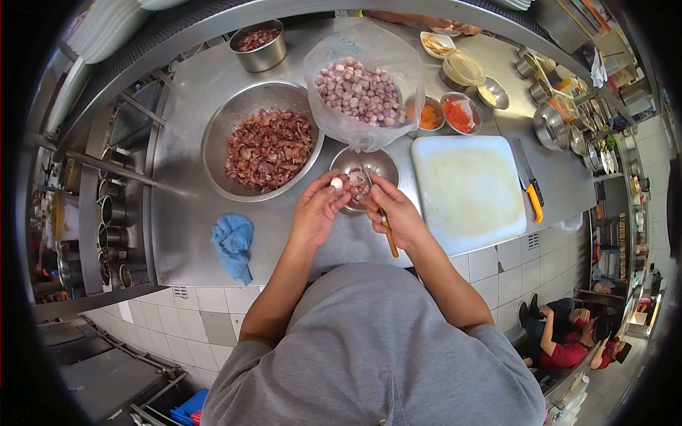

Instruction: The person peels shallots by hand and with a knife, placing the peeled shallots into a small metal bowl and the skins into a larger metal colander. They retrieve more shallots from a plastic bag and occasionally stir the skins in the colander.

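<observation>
My left hand (318,206) pinches a small whitish bulb (337,183), which looks like a shallot. A short knife (387,231) with a yellow-brown handle is in my right hand (399,216), its blade pointing away from me. Both hands are held over the near rim of a small steel bowl (387,167) with pinkish-brown pieces (359,186) in it. Just behind stands a clear plastic bag (323,60) full of small purple-white shallots (359,89). To the left, a wide steel bowl (213,153) holds reddish-brown peelings (268,150).
On the right lie a white cutting board (469,188) and a knife with an orange-yellow handle (534,202). A blue cloth (232,245) rests near the front edge. Behind are a steel pot (259,58) and bowls of orange food (458,116). People in red (565,344) sit at lower right.
</observation>
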Demonstrator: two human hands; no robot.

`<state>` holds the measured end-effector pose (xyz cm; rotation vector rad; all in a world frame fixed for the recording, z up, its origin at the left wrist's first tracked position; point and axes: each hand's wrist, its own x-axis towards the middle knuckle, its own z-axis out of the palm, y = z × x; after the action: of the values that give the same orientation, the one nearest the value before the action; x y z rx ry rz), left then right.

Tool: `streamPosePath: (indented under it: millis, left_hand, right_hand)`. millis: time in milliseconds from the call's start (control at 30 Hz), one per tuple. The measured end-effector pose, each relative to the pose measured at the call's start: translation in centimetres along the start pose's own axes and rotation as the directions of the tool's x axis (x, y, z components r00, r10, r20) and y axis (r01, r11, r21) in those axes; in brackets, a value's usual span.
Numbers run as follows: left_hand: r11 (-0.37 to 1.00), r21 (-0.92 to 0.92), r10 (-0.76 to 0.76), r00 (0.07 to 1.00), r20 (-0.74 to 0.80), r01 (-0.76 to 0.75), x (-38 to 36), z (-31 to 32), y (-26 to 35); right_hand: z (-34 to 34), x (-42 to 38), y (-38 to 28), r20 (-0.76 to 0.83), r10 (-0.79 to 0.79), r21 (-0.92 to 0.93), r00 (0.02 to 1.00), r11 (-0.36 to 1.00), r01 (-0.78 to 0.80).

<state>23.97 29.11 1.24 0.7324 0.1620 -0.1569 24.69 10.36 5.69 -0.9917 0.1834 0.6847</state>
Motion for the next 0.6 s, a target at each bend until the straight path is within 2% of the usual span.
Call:
streamPosePath:
  millis: [167,267,333,367,433,467,533,600]
  left_hand:
    - [0.994,-0.113,-0.019,0.999,-0.030,0.015,0.1,0.3,0.3]
    - [0.982,-0.185,-0.049,0.999,-0.011,0.046,0.1,0.2,0.6]
    - [0.998,-0.059,-0.017,0.997,-0.079,0.012,0.2,0.1,0.6]
    - [0.998,-0.059,-0.016,0.997,-0.075,0.012,0.5,0.2,0.5]
    - [0.936,0.337,0.153,0.980,-0.125,-0.103,1.4,1.6,1.1]
    - [0.935,0.338,0.156,0.979,-0.127,-0.105,2.1,2.5,1.7]
    - [0.795,0.529,0.307,0.949,0.069,-0.296,4.5,5.4,3.9]
    - [0.716,0.519,0.418,0.882,0.219,-0.468,7.8,7.3,5.9]
  right_hand:
    - [0.8,-0.1,0.0,-0.067,-0.043,-0.160,0.997,0.987,0.032]
    - [0.2,0.2,0.2,-0.094,-0.083,-0.151,0.992,0.986,0.068]
    - [-0.5,0.6,0.3,-0.089,-0.065,-0.139,0.994,0.989,0.053]
    - [-0.9,0.9,0.4,-0.086,-0.047,-0.127,0.995,0.991,0.036]
    - [-1.2,1.9,0.6,-0.104,-0.026,-0.107,0.994,0.994,0.015]
    - [-1.2,2.4,0.9,-0.119,-0.002,-0.086,0.993,0.996,-0.009]
    - [-1.3,3.3,1.5,-0.119,0.003,-0.101,0.993,0.995,-0.015]
    - [-1.0,3.4,1.3,-0.124,0.002,-0.121,0.992,0.993,-0.017]
